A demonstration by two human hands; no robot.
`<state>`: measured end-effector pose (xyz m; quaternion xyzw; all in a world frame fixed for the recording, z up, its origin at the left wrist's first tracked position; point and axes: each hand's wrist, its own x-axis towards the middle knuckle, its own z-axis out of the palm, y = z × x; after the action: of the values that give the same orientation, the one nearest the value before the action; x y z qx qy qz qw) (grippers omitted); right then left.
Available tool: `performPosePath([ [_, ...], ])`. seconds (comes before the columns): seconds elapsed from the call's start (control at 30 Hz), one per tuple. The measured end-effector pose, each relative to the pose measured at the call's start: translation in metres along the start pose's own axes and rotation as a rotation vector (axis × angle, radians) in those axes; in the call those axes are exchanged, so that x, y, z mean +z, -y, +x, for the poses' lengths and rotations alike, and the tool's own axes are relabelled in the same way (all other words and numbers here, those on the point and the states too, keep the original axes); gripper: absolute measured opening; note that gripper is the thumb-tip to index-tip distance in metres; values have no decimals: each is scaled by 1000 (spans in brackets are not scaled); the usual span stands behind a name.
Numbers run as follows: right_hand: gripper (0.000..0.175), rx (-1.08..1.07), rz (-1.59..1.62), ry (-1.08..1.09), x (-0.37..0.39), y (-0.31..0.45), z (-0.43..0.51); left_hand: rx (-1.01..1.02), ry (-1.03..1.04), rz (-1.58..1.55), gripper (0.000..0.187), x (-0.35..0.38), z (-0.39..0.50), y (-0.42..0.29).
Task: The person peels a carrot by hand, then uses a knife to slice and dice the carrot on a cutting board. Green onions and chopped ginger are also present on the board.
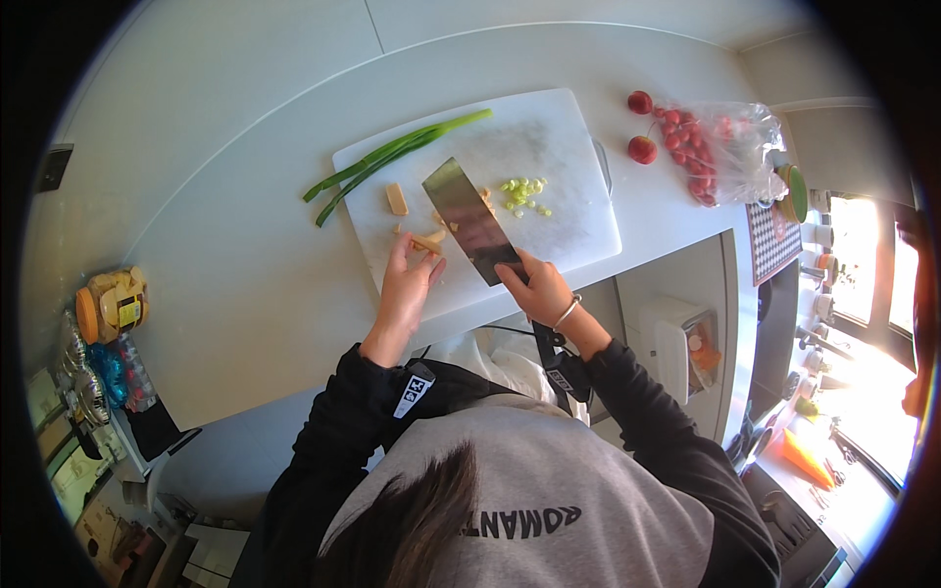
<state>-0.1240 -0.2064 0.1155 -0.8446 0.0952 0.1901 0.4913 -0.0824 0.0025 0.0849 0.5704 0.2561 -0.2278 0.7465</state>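
My right hand (535,283) grips a broad-bladed cleaver (470,220), its blade angled up and left over a white marble-patterned cutting board (573,228). Between the fingertips of my left hand (410,278) is a pale piece of what looks like peeled ginger (426,244), just left of the blade. A thicker ginger block (396,199) lies farther up the board. Small chopped bits (486,197) are partly hidden by the cleaver. Right of the blade sits a little heap of sliced scallion (523,192). Long green scallion stalks (401,156) extend past the board's left edge.
A clear plastic bag of small red fruit (698,154) stands right of the board, beside two loose red fruits (642,150). An orange-lidded jar (114,305) is at the counter's far left. The counter's front edge (581,283) runs just below the board.
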Motion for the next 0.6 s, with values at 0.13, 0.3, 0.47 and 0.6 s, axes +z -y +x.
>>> performPosePath([
  [0.13,28,-8,-8,8,0,-3,-1,74,22,338,60,-12,0,-2],
  [0.3,29,-34,-75,-43,3,-9,-4,732,-63,1236,63,-15,-1,-4],
  [0.47,33,-66,-134,-120,7,-19,-5,1001,30,1443,50,-9,12,-11],
  [0.6,28,-94,-115,-163,8,-23,-5,923,58,1510,34,-14,18,-10],
])
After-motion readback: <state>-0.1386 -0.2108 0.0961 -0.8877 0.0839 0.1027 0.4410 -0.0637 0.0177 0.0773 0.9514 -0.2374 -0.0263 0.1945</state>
